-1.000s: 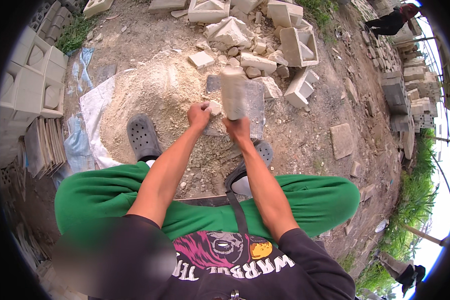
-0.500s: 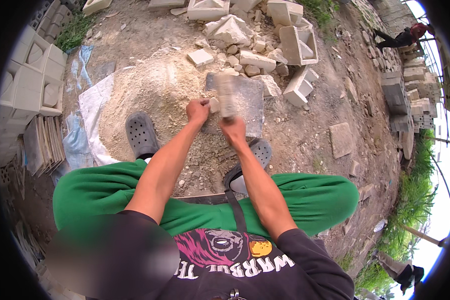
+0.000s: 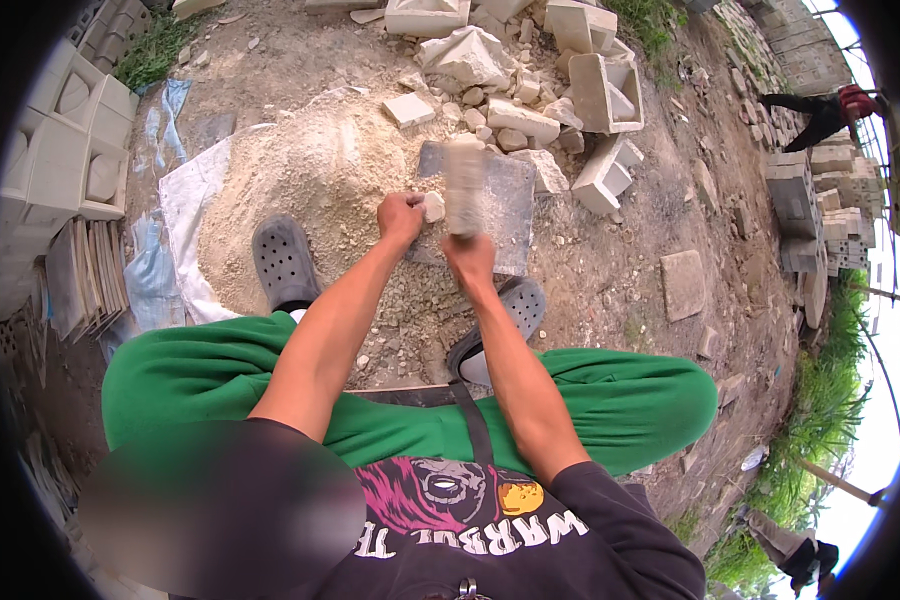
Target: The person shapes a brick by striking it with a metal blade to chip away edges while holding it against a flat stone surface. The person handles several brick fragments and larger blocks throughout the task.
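Observation:
My left hand (image 3: 401, 216) is closed on a small pale stone chunk (image 3: 433, 207), holding it by one side at the left part of a flat dark slab (image 3: 510, 215). In my right hand (image 3: 470, 262) is a pale, mallet-like tool (image 3: 465, 190), gripped at its near end and smeared by motion. It points away from me over the slab, just right of the chunk; its exact kind is blurred. Crumbled pale grit (image 3: 300, 180) is heaped left of the slab, partly over a white sheet (image 3: 192, 230).
Broken pale blocks and rubble (image 3: 467, 58) lie beyond the slab. Pale moulded blocks (image 3: 60, 140) are stacked at left, above thin boards (image 3: 85, 275). A flat stone (image 3: 683, 283) lies at right. Another person (image 3: 825, 110) is at the far right. My shoes (image 3: 285, 262) flank the work spot.
The mallet-like tool is smeared in both frames and now stands slightly further right. The chunk in my left hand shows more clearly. The whole view has shifted a little.

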Motion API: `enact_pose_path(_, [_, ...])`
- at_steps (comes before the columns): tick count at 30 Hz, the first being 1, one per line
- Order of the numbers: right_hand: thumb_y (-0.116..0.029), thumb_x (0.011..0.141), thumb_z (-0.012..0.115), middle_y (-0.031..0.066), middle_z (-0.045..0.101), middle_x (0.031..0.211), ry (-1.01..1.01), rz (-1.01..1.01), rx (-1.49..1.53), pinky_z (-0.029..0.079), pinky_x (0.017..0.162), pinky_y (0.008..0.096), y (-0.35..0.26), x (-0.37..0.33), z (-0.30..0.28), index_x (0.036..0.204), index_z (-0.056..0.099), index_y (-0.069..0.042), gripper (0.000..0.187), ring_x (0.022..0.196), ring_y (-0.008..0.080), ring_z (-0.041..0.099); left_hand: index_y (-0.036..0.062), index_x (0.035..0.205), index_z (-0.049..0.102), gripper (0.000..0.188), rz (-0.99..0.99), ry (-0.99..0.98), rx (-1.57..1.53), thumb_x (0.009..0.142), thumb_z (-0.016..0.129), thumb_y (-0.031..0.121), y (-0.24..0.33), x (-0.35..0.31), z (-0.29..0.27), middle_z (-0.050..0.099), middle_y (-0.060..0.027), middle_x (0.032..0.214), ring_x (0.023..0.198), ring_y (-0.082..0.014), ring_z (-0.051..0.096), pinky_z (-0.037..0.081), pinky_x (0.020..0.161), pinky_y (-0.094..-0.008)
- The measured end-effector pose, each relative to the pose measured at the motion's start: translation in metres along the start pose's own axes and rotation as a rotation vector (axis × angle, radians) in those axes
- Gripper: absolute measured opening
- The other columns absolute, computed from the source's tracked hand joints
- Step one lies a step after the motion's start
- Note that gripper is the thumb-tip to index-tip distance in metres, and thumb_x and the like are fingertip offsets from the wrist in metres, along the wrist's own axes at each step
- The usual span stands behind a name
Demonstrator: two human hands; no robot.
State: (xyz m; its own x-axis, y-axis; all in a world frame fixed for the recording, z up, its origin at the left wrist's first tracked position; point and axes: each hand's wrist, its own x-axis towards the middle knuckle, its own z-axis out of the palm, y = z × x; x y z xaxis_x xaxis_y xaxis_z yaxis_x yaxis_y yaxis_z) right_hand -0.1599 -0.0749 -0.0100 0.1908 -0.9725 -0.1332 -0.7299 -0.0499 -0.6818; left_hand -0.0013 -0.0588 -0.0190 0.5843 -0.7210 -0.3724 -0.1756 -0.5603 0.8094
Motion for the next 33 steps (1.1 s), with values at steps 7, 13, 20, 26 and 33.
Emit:
enact_pose_path(7, [-0.029,0.075,0.074,0.0106,0.064,0.056,-0.074,0.105,0.176,0.05,0.054,0.0375,-0.043,0.015,-0.034,0.071,0.068,0.002,0.032,0.053,0.0196,0.064,0.0097,0.105,0.078,0.026,0.04,0.04,-0.009,0.08,0.074,0.018,-0.023,0.009,-0.004,0.076,-0.0134,0.101,0.092,-0.0267,0.074,0.056,0.085,-0.0351])
enact_pose_path(13, [-0.025,0.072,0.075,0.0217,0.07,0.074,0.198,-0.249,0.228,0.054,0.064,0.0438,-0.041,0.012,-0.024,0.084,0.07,0.002,0.03,0.071,0.0373,0.071,0.006,0.109,0.077,0.029,-0.025,-0.011,0.048,0.08,0.075,0.013,-0.007,0.006,-0.005,0.076,-0.0126,0.103,0.093,-0.0217,0.074,0.056,0.086,-0.0315])
enact_pose_path(20, [-0.028,0.071,0.075,0.0122,0.063,0.059,-0.115,0.104,0.205,0.05,0.058,0.0383,-0.018,0.006,-0.017,0.076,0.067,0.004,0.033,0.057,0.0211,0.065,0.0099,0.108,0.078,0.028,0.014,0.041,0.001,0.08,0.076,0.015,-0.015,0.008,-0.005,0.077,-0.0119,0.102,0.092,-0.0222,0.074,0.056,0.086,-0.0323])
enact_pose_path(26, [-0.024,0.073,0.074,0.0174,0.066,0.064,0.129,-0.196,0.162,0.051,0.059,0.0407,-0.047,0.021,-0.029,0.081,0.069,0.002,0.027,0.057,0.0259,0.065,0.0096,0.106,0.078,0.027,-0.003,0.027,0.02,0.08,0.075,0.016,-0.008,0.002,-0.011,0.076,-0.0125,0.1,0.091,-0.0245,0.074,0.056,0.084,-0.0343])
enact_pose_path(33, [-0.028,0.074,0.076,0.0087,0.064,0.061,-0.201,0.196,0.193,0.05,0.051,0.0355,0.015,0.003,0.002,0.077,0.069,0.0,0.029,0.052,0.0199,0.065,0.0102,0.107,0.078,0.028,0.001,0.029,0.059,0.08,0.076,0.016,-0.014,0.009,-0.01,0.077,-0.0109,0.099,0.092,-0.0226,0.074,0.056,0.084,-0.0335])
